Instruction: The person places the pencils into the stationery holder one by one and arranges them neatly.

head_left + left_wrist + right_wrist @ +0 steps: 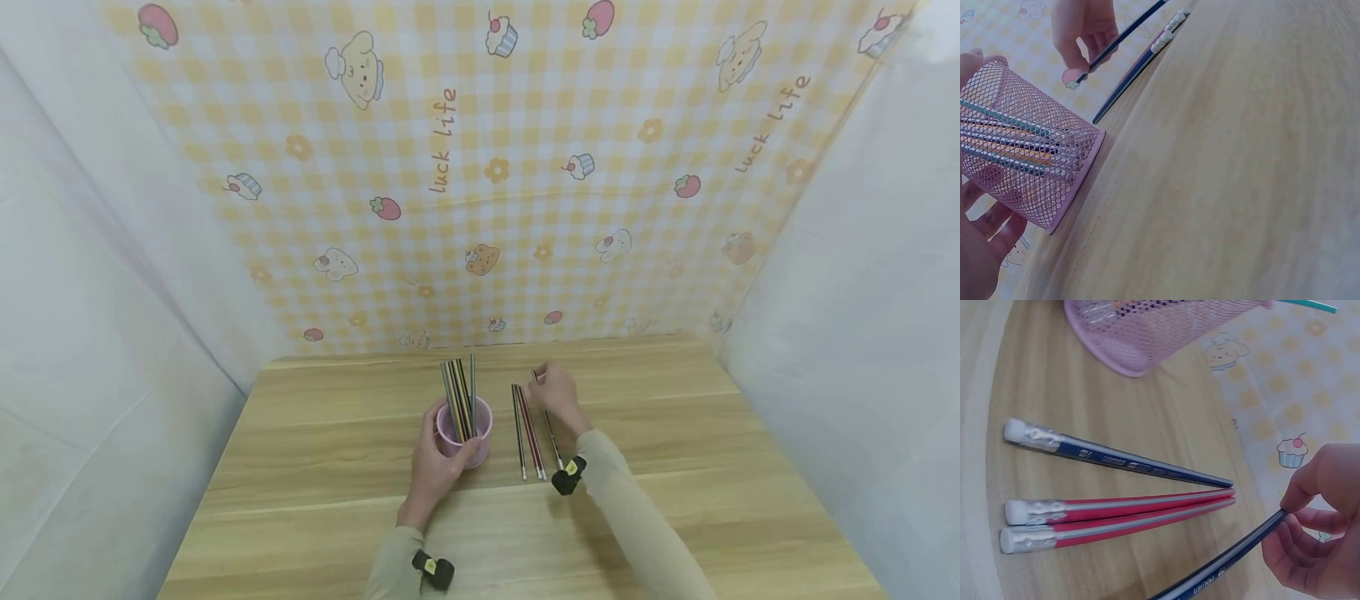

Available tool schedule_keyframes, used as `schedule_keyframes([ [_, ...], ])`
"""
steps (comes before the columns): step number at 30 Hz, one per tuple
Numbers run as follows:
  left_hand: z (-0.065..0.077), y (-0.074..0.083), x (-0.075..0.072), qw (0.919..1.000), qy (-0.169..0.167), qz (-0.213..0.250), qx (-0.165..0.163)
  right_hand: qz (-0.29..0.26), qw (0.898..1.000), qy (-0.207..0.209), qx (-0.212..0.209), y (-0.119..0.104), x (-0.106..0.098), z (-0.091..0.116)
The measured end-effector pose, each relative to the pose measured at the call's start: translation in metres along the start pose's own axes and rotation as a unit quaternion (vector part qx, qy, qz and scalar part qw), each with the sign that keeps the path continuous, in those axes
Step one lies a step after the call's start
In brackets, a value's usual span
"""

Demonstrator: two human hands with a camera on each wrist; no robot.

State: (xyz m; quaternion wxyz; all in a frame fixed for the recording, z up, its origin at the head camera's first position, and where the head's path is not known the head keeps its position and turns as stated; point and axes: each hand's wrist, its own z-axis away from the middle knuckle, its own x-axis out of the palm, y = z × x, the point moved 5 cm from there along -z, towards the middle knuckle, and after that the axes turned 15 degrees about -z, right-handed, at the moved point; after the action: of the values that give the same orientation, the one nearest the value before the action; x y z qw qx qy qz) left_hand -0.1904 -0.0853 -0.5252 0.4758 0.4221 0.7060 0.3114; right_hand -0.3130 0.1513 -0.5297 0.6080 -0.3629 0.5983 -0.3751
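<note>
My left hand [437, 465] grips a pink mesh pen cup [1041, 125] that stands on the table, fingers round one side and thumb on the other. Several pencils [459, 400] lean inside the cup, their upper ends sticking out. Right of it, my right hand [1319, 519] pinches one end of a dark blue pencil [1229, 556], which is tilted off the table at that end. Between the cup and this hand, another dark blue pencil [1129, 464] and two red pencils [1129, 519] lie side by side, white erasers toward me.
The wood-grain table [322, 467] runs up to a yellow checked cloth [495, 208] with cartoon prints at the back. White curtains [112, 333] hang at both sides. Black wrist cameras [433, 570] are strapped to both forearms.
</note>
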Motion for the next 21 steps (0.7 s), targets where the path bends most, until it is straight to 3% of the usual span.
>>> schedule_keyframes([
  [6, 0.0, 0.0, 0.0, 1.0, 0.001, -0.003, -0.001, -0.028, 0.999, 0.022, 0.0, -0.007, -0.009, 0.001],
  [14, 0.0, 0.0, 0.0, 1.0, 0.003, -0.003, 0.0, -0.078, 0.995, 0.048, -0.031, -0.023, -0.017, 0.001],
  [21, 0.0, 0.0, 0.0, 1.0, 0.002, -0.001, 0.0, -0.132, 0.989, 0.051, -0.041, -0.04, -0.022, 0.002],
])
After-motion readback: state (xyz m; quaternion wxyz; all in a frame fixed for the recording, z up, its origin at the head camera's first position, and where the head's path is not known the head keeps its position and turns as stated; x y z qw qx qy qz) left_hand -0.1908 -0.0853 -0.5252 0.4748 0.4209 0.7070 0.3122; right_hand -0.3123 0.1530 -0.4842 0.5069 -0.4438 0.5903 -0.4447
